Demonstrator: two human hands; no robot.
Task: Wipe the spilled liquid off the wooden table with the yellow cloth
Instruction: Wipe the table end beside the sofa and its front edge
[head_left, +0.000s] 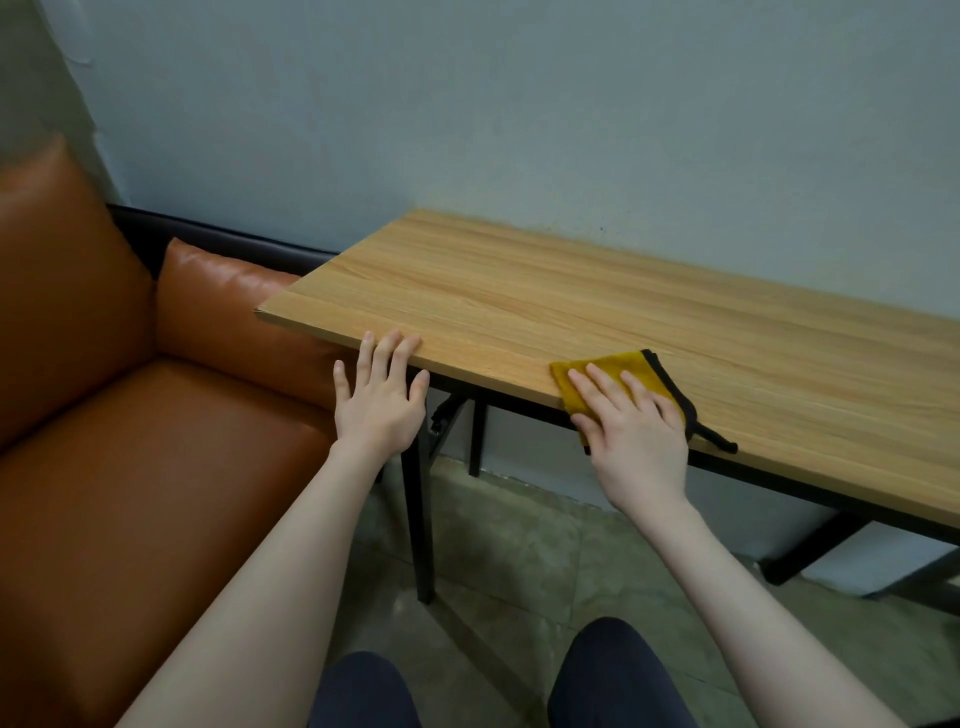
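A long wooden table (519, 291) stands against the wall. A yellow cloth (621, 366) with black trim lies folded at the table's near edge, partly hanging over it. My right hand (634, 421) lies flat on the cloth with straight fingers, pressing it down. My left hand (382, 392) rests at the table's near edge further left, fingers straight, fingertips on the top. I see no liquid on the wood.
An orange leather sofa (130, 441) stands to the left, its arm touching the table's left end. Black metal table legs (418, 519) rise from a tiled floor. My knees (613, 670) show at the bottom.
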